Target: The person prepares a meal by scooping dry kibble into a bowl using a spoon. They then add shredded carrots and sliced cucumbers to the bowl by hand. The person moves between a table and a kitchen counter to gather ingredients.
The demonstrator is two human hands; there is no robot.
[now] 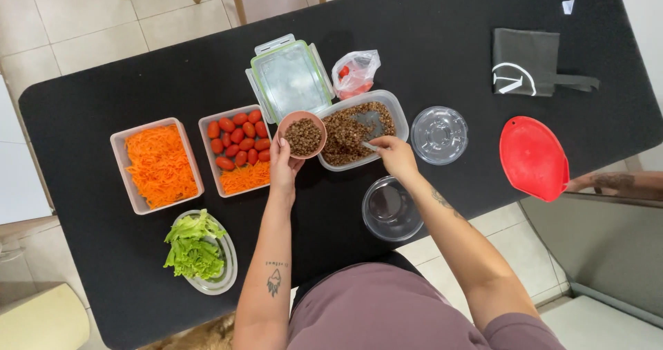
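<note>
My left hand [283,163] holds a small brown bowl [302,135] filled with brown cooked grains, tilted a little above the black table [449,18]. My right hand [395,155] grips a spoon [366,141] that dips into a clear rectangular container [359,129] of the same grains. The small bowl hangs just left of that container. An empty clear round bowl [391,209] stands right below my right hand.
A tray of shredded carrot [157,165], a tray of cherry tomatoes with carrot [239,149], a dish of lettuce [199,250], a clip lid [290,79], a plastic bag [356,72], a clear round lid [439,134], a red lid [534,158] and a folded black cloth [526,62] lie on the table.
</note>
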